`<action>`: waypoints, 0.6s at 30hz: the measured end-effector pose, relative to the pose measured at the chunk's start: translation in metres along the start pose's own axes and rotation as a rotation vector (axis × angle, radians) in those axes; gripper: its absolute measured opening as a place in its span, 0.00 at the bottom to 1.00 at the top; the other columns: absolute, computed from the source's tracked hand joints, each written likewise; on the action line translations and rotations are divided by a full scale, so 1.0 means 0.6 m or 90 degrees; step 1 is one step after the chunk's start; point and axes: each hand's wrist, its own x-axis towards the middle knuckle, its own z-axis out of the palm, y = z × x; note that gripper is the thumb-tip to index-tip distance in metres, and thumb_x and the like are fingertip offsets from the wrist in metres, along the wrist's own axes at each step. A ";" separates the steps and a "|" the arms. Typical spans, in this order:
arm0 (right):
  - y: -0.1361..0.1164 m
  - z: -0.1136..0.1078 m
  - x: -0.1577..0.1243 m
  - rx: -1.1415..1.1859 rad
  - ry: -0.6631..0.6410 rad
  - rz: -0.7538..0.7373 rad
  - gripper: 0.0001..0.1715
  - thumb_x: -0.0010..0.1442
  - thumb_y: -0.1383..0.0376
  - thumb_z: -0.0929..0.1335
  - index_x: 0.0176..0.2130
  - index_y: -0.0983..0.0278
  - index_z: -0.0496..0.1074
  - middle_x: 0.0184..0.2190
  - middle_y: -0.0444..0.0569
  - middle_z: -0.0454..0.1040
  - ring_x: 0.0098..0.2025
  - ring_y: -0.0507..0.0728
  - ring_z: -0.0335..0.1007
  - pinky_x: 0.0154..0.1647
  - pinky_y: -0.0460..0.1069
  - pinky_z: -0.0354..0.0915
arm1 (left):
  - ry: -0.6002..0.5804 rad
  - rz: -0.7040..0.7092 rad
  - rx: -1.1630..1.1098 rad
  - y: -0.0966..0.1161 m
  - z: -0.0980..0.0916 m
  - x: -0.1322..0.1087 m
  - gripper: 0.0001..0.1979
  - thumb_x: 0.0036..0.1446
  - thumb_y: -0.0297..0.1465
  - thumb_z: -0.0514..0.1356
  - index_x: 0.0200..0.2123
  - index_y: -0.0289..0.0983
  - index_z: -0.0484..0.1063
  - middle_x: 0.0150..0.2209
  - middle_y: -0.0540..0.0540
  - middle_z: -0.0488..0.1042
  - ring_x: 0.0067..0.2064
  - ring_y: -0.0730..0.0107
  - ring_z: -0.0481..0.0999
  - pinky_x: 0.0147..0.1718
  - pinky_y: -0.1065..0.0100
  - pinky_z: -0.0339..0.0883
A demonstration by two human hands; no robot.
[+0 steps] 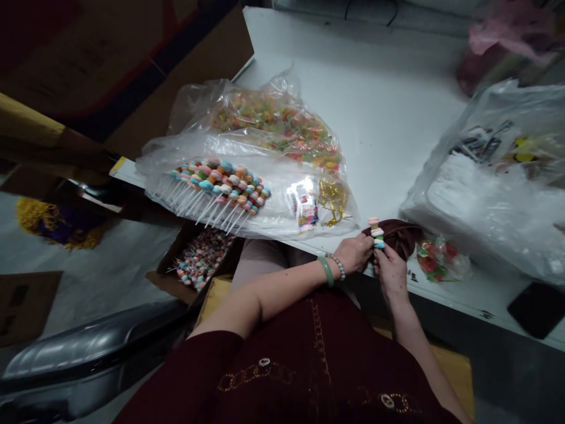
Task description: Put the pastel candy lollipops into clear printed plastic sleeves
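Near the table's front edge, my right hand (391, 272) pinches the lower end of a candy skewer (376, 232), which stands upright with pink, green, white and blue pieces stacked on it. My left hand (354, 254) is closed right beside it, its fingers curled against the skewer and a brown cloth (404, 234). What its fingertips grip is hidden. The cloth lies bunched behind both hands. To the left, many finished-looking candy skewers (223, 181) lie in a pile on a clear plastic bag (278, 218), their white sticks pointing toward me.
Beside the pile are printed labels (308, 203) and gold twist ties (332, 201). Bagged gummy candies (309, 132) lie behind. At right sit a large plastic bag (498, 194), a small candy bag (441, 259) and a black object (536, 309). Below stands a carton (165, 280) of wrapped candies.
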 end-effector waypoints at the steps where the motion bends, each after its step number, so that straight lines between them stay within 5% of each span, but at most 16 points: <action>1: 0.002 -0.002 -0.002 -0.006 -0.008 0.007 0.30 0.49 0.53 0.71 0.48 0.66 0.76 0.18 0.36 0.63 0.18 0.47 0.51 0.18 0.44 0.50 | 0.004 -0.005 -0.001 0.001 -0.002 0.000 0.14 0.67 0.35 0.48 0.46 0.35 0.68 0.44 0.41 0.73 0.39 0.65 0.74 0.32 0.66 0.65; 5: 0.002 -0.005 -0.001 -0.011 0.046 0.027 0.24 0.42 0.55 0.74 0.37 0.66 0.77 0.17 0.37 0.64 0.19 0.47 0.51 0.18 0.44 0.48 | -0.015 0.008 0.044 0.007 -0.006 -0.008 0.14 0.66 0.32 0.47 0.49 0.35 0.66 0.44 0.41 0.72 0.36 0.65 0.75 0.29 0.65 0.63; 10: 0.002 0.002 0.020 -0.098 0.121 -0.002 0.19 0.42 0.53 0.74 0.20 0.63 0.67 0.15 0.37 0.60 0.19 0.48 0.51 0.20 0.46 0.49 | -0.027 0.088 0.057 -0.003 -0.003 -0.028 0.13 0.62 0.23 0.49 0.47 0.33 0.67 0.44 0.40 0.70 0.40 0.65 0.73 0.35 0.66 0.65; 14: -0.001 0.003 0.032 -0.269 0.176 -0.052 0.20 0.45 0.54 0.72 0.17 0.63 0.65 0.14 0.37 0.55 0.22 0.49 0.49 0.23 0.47 0.48 | 0.017 0.072 0.014 -0.010 -0.005 -0.035 0.11 0.64 0.27 0.48 0.44 0.35 0.69 0.43 0.42 0.71 0.41 0.66 0.71 0.37 0.66 0.64; 18: -0.016 -0.004 0.015 -0.172 0.118 -0.005 0.12 0.45 0.59 0.71 0.20 0.63 0.66 0.14 0.36 0.56 0.20 0.49 0.49 0.21 0.46 0.47 | 0.051 0.018 0.061 -0.017 -0.032 -0.064 0.10 0.64 0.32 0.50 0.39 0.38 0.72 0.41 0.43 0.71 0.38 0.65 0.70 0.31 0.65 0.60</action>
